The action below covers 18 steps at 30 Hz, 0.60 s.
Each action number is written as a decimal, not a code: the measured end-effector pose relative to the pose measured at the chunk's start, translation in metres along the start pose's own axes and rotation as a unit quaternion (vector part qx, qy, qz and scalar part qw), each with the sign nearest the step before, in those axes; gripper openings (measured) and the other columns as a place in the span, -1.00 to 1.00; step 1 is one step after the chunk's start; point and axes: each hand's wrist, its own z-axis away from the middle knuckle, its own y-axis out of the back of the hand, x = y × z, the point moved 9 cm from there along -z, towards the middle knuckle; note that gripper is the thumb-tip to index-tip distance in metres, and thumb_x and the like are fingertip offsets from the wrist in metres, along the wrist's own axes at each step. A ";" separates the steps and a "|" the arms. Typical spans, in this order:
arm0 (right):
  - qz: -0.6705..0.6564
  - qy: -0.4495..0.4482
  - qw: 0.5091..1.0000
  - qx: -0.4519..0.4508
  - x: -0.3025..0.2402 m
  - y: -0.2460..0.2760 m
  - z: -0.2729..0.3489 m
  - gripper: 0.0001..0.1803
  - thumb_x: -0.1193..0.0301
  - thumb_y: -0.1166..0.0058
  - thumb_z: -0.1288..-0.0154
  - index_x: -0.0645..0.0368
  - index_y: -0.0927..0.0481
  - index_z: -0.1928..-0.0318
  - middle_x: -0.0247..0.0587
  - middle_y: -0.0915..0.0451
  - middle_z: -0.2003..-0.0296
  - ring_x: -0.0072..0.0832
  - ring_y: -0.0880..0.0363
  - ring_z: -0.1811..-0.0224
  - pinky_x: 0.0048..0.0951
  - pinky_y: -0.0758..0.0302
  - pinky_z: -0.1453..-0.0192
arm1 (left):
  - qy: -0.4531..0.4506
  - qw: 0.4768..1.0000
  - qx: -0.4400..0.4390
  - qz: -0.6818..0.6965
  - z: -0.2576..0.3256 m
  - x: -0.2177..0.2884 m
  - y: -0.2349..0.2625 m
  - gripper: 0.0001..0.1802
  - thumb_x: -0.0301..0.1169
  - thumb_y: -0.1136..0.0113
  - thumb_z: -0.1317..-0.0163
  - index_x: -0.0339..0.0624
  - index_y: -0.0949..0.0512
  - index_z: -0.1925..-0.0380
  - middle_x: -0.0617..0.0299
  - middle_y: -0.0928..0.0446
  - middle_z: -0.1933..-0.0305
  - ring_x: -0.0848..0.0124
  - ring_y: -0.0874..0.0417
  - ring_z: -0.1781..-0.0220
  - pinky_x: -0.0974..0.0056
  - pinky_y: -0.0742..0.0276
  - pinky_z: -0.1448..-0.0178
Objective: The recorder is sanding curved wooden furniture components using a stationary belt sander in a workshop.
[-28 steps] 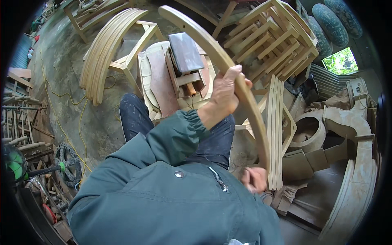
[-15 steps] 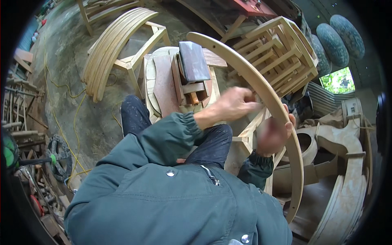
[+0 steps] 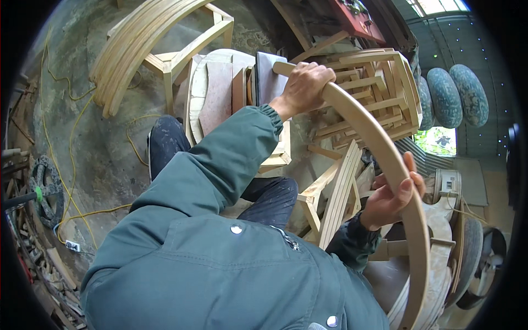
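Observation:
A long curved wooden strip (image 3: 371, 126) arcs from the upper middle down to the lower right in front of me. My left hand (image 3: 307, 88) is wrapped over the strip close to its far end. Lower down, my right hand (image 3: 389, 199) holds the same strip, its fingers on the outer side and its thumb on the inner. Just left of the far end stands a block with a flat grey face (image 3: 268, 80), partly covered by my left hand and the strip.
Stacked curved wooden strips (image 3: 146, 41) rest on a wooden frame (image 3: 201, 44) at the upper left. More wooden frames (image 3: 379, 93) are piled at upper right, below a red-topped table (image 3: 360, 19). A yellow cord (image 3: 70, 159) crosses the concrete floor. Mottled blue-grey rounded objects (image 3: 467, 96) hang farther right.
My left hand, earlier off the strip, now grips its far end. The right hand still holds the strip, less blurred now. The whole view has turned somewhat to the right.

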 end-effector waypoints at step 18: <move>0.080 -0.040 0.980 -0.180 -0.017 -0.104 -0.209 -0.60 0.11 -0.29 -0.39 0.20 -0.71 0.04 -0.11 -0.80 0.17 -0.79 -0.32 0.64 -0.75 -0.28 0.55 | 0.230 0.973 0.034 0.010 -0.012 -0.011 -0.020 -0.74 -0.36 -0.40 -0.10 -0.18 -0.53 0.28 -0.09 -0.69 0.38 -0.10 -0.76 0.29 -0.09 -0.68 0.18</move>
